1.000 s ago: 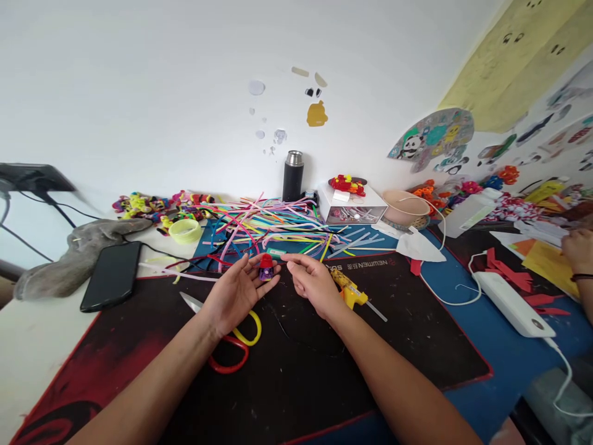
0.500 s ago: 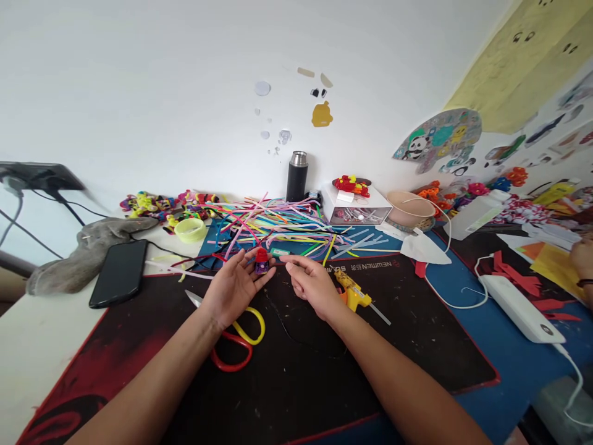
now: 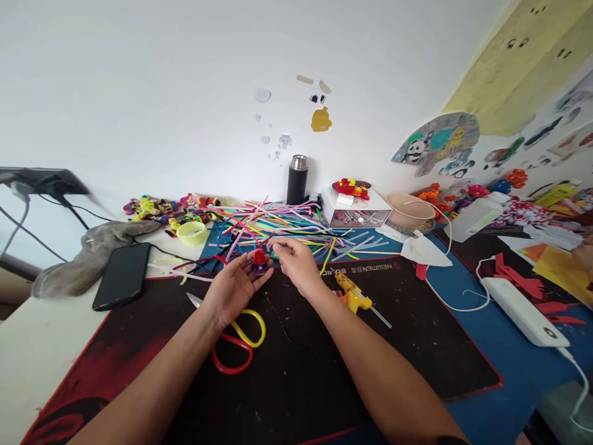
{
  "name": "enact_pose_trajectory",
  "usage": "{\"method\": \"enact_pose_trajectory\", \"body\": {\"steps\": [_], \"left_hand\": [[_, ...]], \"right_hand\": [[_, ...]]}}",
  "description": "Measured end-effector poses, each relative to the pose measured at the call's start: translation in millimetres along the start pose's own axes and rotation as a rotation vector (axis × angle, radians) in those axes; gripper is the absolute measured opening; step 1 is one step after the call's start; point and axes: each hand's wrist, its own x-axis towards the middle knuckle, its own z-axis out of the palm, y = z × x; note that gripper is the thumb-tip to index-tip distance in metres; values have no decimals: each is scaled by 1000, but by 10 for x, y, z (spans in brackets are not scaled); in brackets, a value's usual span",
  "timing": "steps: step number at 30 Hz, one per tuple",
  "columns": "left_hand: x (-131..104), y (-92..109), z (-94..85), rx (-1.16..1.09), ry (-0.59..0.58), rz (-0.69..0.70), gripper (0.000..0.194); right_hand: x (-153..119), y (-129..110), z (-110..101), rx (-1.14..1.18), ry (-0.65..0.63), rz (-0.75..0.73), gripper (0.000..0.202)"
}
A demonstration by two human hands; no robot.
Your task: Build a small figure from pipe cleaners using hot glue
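Note:
On the upturned fingers of my left hand (image 3: 235,285) rests a small red and purple pipe-cleaner figure (image 3: 259,262), steadied near the fingertips. To its right, my right hand (image 3: 296,262) hovers with thumb and forefinger pressed together and the other fingers curled. Whether anything sits in that pinch is too small to make out. Scissors (image 3: 250,337) with one red and one yellow handle lie on the black mat (image 3: 352,377), partly covered by my left wrist. Behind both hands spreads a heap of colourful pipe cleaners (image 3: 278,222).
A yellow glue gun (image 3: 356,293) lies right of my right forearm. At left are a phone (image 3: 121,276) and a pale yellow tape ring (image 3: 192,233). A black flask (image 3: 297,180) and a white box (image 3: 354,210) stand at the back. A white power bank (image 3: 523,312) with cables lies at right.
My right hand has moved slightly up and left, closer to the pipe cleaners. Its pointing forefinger has bent into a pinch. My left hand still holds the figure.

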Motion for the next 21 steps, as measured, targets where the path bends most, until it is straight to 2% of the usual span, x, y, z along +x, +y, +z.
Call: {"method": "enact_pose_trajectory", "body": {"steps": [5, 14, 21], "left_hand": [[10, -17, -13, 10, -32, -27, 27], [-2, -75, -60, 29, -61, -50, 20], [-2, -113, -68, 56, -68, -51, 22]], "right_hand": [[-65, 43, 13, -70, -4, -49, 30], [-126, 85, -34, -175, -32, -28, 21], [-143, 121, -32, -256, -32, -48, 18]]}}
